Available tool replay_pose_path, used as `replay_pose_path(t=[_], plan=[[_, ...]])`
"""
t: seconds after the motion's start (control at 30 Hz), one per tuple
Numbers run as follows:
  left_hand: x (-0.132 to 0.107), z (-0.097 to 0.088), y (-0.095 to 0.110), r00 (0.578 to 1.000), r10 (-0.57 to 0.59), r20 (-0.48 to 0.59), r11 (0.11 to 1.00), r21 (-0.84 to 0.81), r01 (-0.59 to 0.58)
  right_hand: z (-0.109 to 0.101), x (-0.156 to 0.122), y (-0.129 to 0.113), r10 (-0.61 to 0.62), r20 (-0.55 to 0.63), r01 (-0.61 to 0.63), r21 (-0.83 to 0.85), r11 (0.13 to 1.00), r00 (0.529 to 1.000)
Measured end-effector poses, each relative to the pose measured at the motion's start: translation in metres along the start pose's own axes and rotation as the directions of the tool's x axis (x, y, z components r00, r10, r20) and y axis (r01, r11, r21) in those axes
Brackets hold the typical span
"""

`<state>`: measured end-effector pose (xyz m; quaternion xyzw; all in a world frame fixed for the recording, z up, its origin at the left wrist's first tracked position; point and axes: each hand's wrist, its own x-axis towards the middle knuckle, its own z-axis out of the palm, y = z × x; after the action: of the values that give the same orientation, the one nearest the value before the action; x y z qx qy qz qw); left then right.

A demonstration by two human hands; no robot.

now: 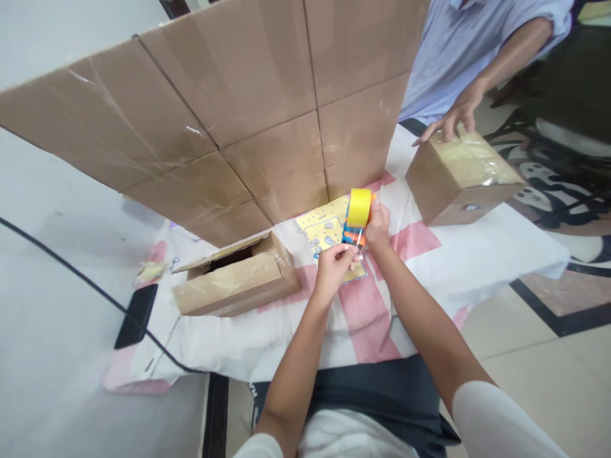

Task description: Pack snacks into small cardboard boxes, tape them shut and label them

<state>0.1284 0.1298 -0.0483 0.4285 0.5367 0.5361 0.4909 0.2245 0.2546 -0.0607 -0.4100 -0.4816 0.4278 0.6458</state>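
My right hand point(377, 224) is closed around a tape dispenser point(355, 235) with a wide yellow roll of tape point(359, 207) on it. The dispenser is tilted, its lower end pointing toward me. At that lower end my left hand point(333, 270) pinches the end of the tape between thumb and fingers; how much tape is pulled out is hard to see. Under both hands lies a yellow printed sheet point(328, 224) with grey and blue patterns, partly covered by the hands and the dispenser.
A tall cardboard panel point(272, 140) stands behind the sheet. To the left sits a cardboard box point(238, 280) with a gap along its top, beside a black phone point(136, 316). At right, another person's hand point(453, 121) rests on a taped box point(458, 178). A pink-and-white cloth point(296, 331) covers the table.
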Motion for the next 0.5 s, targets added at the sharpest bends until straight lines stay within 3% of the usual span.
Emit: replay_pose_path(t=[0.13,0.5], plan=[[0.003,-0.006,-0.012,0.999,-0.028,-0.023,0.999,-0.016,0.028,0.005,0.002,-0.001,0.074,-0.072,-0.074,-0.005,0.997,0.995],[-0.003,0.000,-0.008,0.997,-0.076,-0.024,0.997,-0.025,0.075,0.005,0.013,-0.006,0.186,-0.024,-0.178,0.199,0.964,0.982]])
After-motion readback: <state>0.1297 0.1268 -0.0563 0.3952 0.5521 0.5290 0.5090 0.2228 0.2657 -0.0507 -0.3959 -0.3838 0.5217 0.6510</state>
